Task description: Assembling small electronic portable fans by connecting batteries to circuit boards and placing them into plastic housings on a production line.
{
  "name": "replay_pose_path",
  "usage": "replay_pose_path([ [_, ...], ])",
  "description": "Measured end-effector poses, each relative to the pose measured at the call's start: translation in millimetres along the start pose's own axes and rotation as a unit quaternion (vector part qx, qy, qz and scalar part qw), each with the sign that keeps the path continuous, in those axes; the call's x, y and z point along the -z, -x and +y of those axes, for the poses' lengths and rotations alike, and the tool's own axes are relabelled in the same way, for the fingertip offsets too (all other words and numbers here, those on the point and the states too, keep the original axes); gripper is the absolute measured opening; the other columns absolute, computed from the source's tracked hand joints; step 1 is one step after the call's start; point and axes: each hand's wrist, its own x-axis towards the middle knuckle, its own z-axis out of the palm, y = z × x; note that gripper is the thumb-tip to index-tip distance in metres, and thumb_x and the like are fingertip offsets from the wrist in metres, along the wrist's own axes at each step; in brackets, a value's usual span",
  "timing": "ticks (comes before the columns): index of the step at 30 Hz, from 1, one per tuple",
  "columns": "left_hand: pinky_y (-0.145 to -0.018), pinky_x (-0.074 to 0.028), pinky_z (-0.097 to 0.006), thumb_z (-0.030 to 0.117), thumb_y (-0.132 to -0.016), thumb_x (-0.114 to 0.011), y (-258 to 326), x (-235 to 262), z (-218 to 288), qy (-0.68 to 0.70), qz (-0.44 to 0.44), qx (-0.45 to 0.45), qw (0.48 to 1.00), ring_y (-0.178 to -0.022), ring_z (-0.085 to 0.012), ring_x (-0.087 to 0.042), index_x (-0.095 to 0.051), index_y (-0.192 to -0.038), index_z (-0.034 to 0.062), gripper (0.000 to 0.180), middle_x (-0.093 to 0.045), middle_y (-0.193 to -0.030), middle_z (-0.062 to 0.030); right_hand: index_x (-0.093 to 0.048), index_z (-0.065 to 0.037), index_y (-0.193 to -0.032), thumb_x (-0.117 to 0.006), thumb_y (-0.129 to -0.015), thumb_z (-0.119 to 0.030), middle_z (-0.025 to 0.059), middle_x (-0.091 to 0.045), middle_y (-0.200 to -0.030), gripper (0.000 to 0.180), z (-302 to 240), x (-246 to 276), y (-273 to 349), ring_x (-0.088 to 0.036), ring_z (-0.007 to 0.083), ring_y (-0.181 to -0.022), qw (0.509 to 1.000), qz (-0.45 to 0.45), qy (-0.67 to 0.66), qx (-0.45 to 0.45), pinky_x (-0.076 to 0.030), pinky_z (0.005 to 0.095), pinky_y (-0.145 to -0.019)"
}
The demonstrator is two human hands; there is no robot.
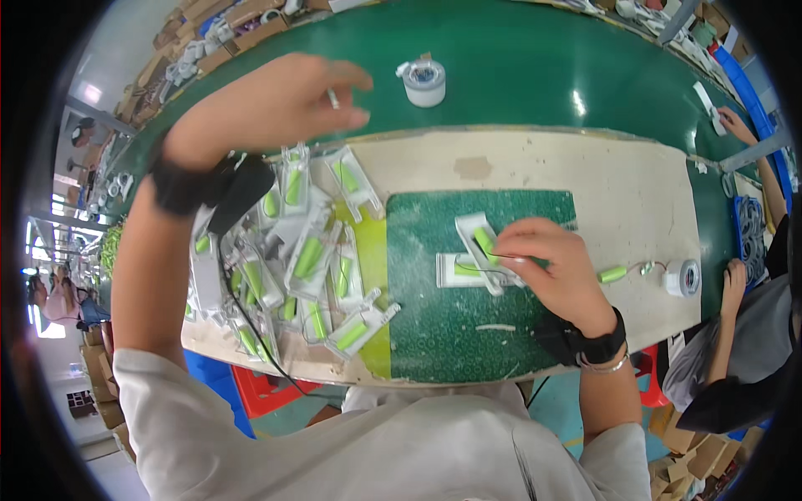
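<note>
My left hand [288,96] is raised over the far left of the table, smeared by motion, with thumb and forefinger spread apart. A small white spot shows between its fingers; I cannot make out what it is. At the middle of the green mat, my right hand [555,263] pinches a green cylindrical battery [484,240] with a thin wire, lying in a tilted white plastic housing [469,225]. Under that housing lies a second white housing [447,270] with a green battery. Many similar housings with batteries [309,255] are piled left of the mat.
Beyond the table, a round white device [424,83] stands on a green surface [518,67]. Right of my hand lie a loose green battery [612,274] and another round white device [683,278]. A co-worker's hand [735,280] is at the right, near a blue tray [739,221].
</note>
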Motion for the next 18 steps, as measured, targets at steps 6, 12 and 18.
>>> replay_pose_path([
  [6, -0.070, -0.048, -0.035, 0.033, -0.079, -0.058, -109.7, -23.0, -108.9, -0.138, 0.012, 0.034, 0.990, -0.079, -0.0287, -0.060, -0.060, -0.099, -0.0005, 0.038, -0.062, -0.085, -0.0168, -0.063, 0.003, -0.095, -0.055, -0.080, 0.001, 0.0121, -0.064, -0.095, 0.018, -1.4, 25.0, 0.0, -0.058, 0.0134, -0.087, 0.937, 0.041, -0.302, -0.171, -0.045, 0.0252, -0.077],
  [12, -0.057, -0.050, -0.032, 0.034, -0.076, -0.061, -190.5, -56.7, -115.0, 0.005, -0.027, 0.174, 0.984, -0.062, -0.0214, -0.061, -0.063, -0.084, -0.0016, 0.036, -0.061, -0.070, -0.0131, -0.064, 0.004, -0.094, -0.055, -0.077, 0.004, 0.0129, -0.065, -0.093, 0.019, 5.2, 40.9, -6.3, -0.060, 0.0202, -0.092, 0.955, 0.030, -0.264, -0.135, -0.044, 0.0293, -0.084],
  [18, -0.047, -0.044, -0.026, 0.030, -0.077, -0.062, -195.2, -77.1, -133.6, 0.085, -0.069, 0.179, 0.978, -0.054, -0.0134, -0.055, -0.061, -0.074, -0.0012, 0.031, -0.059, -0.064, -0.0072, -0.066, -0.006, -0.090, -0.059, -0.077, -0.004, 0.0075, -0.066, -0.094, 0.015, 3.4, 51.9, -3.8, -0.059, 0.0259, -0.098, 0.956, -0.030, -0.292, -0.025, -0.033, 0.0406, -0.097],
])
